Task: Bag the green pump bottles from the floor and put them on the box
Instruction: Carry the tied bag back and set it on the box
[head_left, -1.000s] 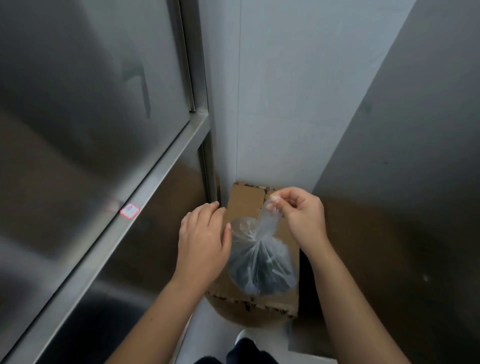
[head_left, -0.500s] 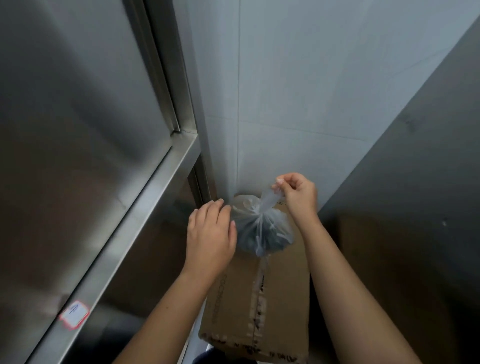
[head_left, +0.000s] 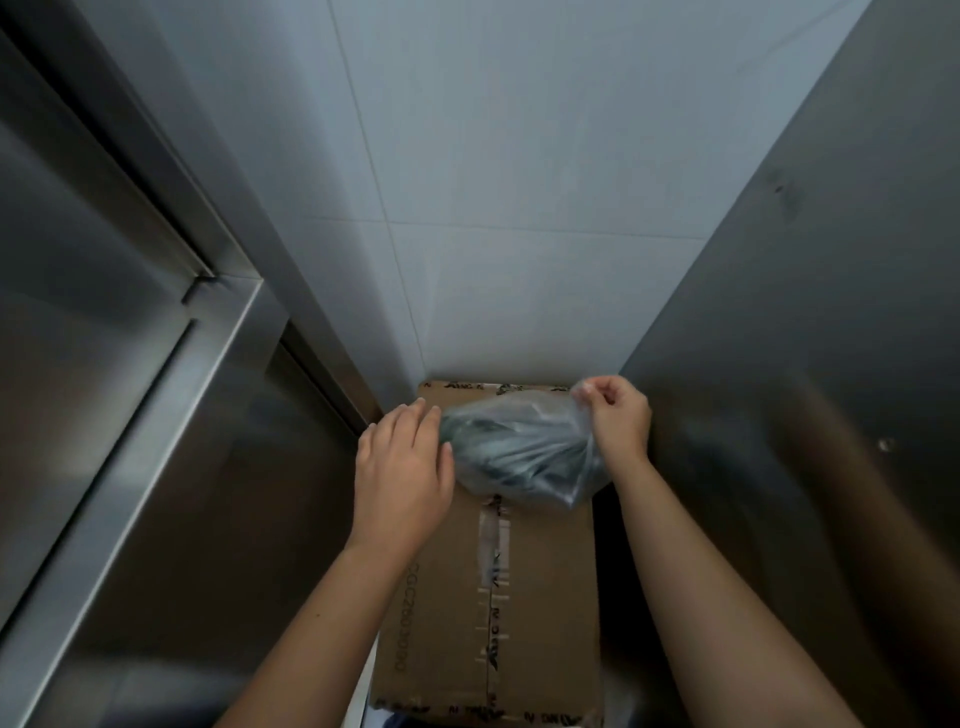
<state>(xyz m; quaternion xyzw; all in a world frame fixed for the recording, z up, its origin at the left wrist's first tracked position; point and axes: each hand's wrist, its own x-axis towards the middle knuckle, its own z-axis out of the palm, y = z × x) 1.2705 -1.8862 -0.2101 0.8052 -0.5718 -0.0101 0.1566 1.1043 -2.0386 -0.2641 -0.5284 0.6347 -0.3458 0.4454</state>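
Note:
A clear plastic bag (head_left: 522, 452) with dark green pump bottles inside lies on its side on the far end of a taped cardboard box (head_left: 488, 613). My right hand (head_left: 618, 418) pinches the bag's gathered neck at the bag's right end. My left hand (head_left: 402, 470) rests flat against the bag's left side, fingers together, holding nothing. The single bottles inside cannot be made out through the plastic.
The box fills a narrow gap between a stainless steel cabinet (head_left: 130, 415) on the left and a steel panel (head_left: 810, 364) on the right. A white tiled wall (head_left: 509, 208) closes the gap right behind the box.
The bag went from hanging upright from my right hand to lying on its side on the far end of the box. Both hands moved farther toward the wall.

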